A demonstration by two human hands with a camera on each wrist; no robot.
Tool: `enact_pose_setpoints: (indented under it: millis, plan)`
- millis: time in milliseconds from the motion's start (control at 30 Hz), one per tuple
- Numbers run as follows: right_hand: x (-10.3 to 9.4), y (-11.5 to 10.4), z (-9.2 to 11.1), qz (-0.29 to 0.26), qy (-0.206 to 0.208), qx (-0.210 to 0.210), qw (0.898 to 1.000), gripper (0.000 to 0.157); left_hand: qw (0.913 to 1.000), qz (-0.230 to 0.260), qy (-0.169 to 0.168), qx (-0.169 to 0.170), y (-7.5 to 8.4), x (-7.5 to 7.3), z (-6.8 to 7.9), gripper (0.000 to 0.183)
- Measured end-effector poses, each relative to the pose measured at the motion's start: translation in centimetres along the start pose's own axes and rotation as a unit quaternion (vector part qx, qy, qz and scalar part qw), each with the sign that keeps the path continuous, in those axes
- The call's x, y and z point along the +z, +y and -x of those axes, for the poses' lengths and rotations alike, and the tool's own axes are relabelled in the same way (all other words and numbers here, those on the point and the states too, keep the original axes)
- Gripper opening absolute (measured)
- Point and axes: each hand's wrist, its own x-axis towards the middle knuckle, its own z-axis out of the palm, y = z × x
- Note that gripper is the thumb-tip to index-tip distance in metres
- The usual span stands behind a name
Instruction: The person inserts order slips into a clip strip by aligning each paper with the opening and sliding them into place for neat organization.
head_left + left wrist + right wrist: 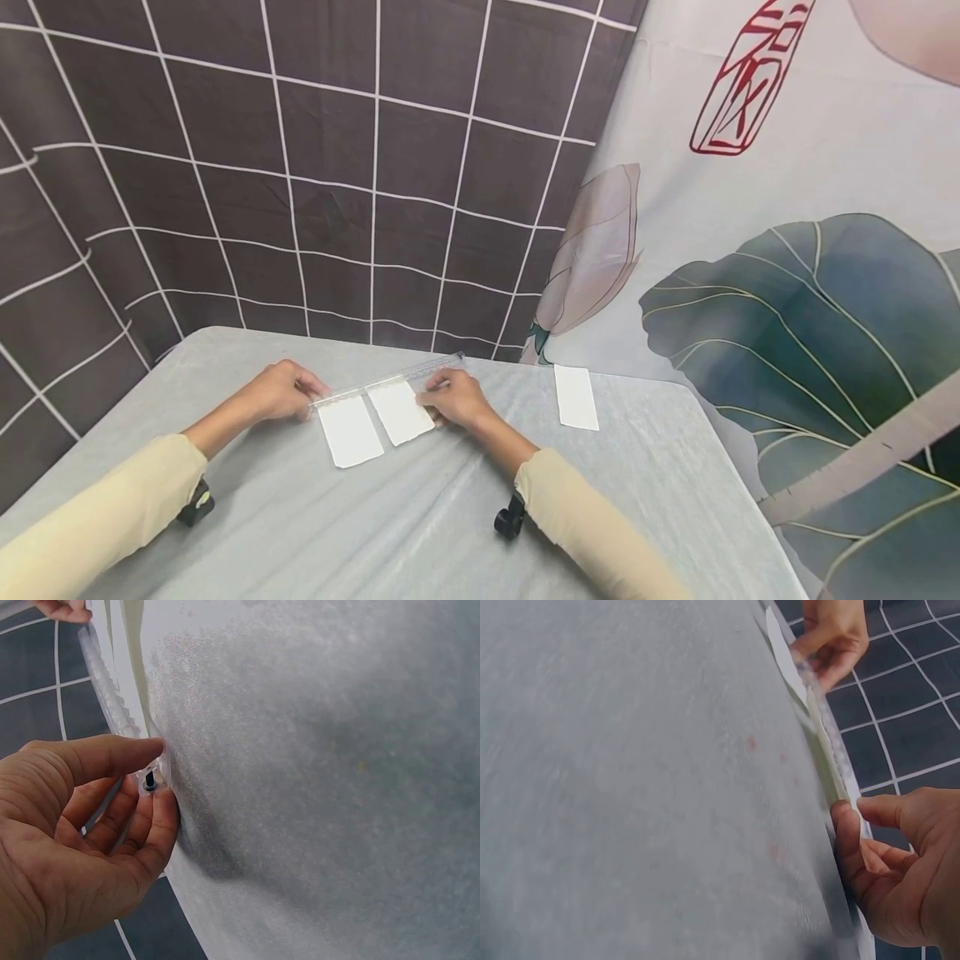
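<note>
A clear plastic strip point(420, 367) runs slantwise along the top ends of two white cards, a left card point(351, 432) and a right card point(402, 412). My left hand point(283, 390) pinches the strip's left end between thumb and fingers; in the left wrist view a small dark piece shows in that clear end point(150, 778). With the right hand point(456, 398) I pinch the right card's right edge, thumb on one side and fingers on the other, as the right wrist view shows. The strip's far right end sticks out past this hand.
A third white card point(576, 398) lies apart at the back right of the table, near its edge. Grey cloth with creases covers the table point(300, 525). A dark gridded curtain point(330, 167) and a printed white curtain point(675, 217) hang close behind.
</note>
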Motion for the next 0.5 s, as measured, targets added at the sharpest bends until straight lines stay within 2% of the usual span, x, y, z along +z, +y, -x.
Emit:
enact_pose_setpoints:
  millis: [500]
  plan:
    - [-2.5,1.2,0.7,0.008,0.004,0.002,1.0,0.026,1.0,-0.001,-0.004,-0.001,-0.2,0.1,-0.2,0.051]
